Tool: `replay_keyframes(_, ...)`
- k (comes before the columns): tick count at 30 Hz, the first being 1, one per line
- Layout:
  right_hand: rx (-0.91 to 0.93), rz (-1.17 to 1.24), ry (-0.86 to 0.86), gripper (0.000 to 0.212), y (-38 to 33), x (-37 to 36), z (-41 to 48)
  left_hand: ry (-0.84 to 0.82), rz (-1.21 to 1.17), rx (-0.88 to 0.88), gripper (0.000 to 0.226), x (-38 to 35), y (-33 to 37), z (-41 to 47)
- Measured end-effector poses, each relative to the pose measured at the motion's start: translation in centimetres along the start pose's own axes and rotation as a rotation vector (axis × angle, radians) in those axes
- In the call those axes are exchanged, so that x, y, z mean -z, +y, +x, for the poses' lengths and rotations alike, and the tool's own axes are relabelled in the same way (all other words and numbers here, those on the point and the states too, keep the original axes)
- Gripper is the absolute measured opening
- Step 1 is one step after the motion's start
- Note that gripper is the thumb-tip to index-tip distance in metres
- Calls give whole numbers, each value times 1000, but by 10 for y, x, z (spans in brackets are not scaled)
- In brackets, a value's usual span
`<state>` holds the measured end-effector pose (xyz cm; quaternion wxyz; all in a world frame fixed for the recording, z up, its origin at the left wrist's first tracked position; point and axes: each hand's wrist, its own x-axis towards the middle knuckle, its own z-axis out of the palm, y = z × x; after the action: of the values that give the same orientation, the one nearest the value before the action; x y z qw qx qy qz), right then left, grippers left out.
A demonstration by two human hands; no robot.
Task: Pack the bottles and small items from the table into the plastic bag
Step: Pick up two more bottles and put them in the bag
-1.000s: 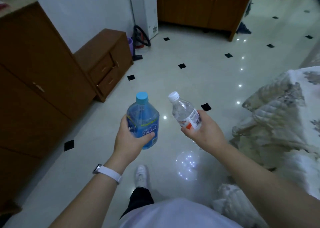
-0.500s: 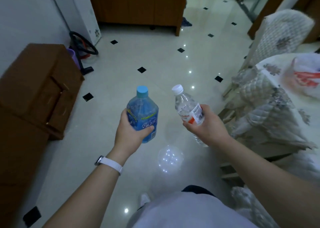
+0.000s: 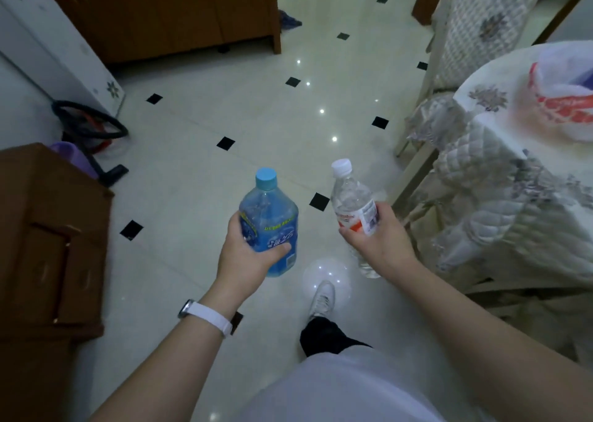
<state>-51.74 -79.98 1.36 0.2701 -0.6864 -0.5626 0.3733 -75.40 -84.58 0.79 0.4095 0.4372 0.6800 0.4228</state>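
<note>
Currently, left hand [image 3: 247,254] grips blue bottle [image 3: 269,225], right hand [image 3: 378,242] grips clear bottle [image 3: 353,203], both left of desk [image 3: 500,152] bearing plastic bag [image 3: 564,100].

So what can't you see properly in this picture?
Head view only:
plastic bag: cut off by the right edge and blurred; contents unknown.
table: mostly beyond the right edge, so any small items are unseen.
clear bottle: right hand covers its middle; label too small to read.
blue bottle: left hand hides its lower side.

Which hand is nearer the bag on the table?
Right. The right hand with the clear bottle is below-left of the plastic bag; the left hand with the blue bottle is farther.
</note>
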Motion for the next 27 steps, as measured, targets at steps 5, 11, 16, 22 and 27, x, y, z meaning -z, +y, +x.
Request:
replay_keyframes(5, 3, 71, -38, 49, -24, 6, 88, -15, 38, -6, 80, -17, 43, 83)
replay_keyframes(11, 15, 118, 52, 49, -49, 50, 173, -57, 62, -94, 79, -49, 92, 170)
replay_keyframes(16, -20, 134, 92, 48, -58, 76, 217, -143, 61, -137, 79, -73, 115, 232)
replay_keyframes(22, -110, 113, 194, 49, -57, 87, 281, -268, 43, -175, 80, -113, 136, 326)
replay_keyframes(27, -178, 65, 306, 52, -69, 93, 358, -402, 17, -197, 79, -143, 160, 424)
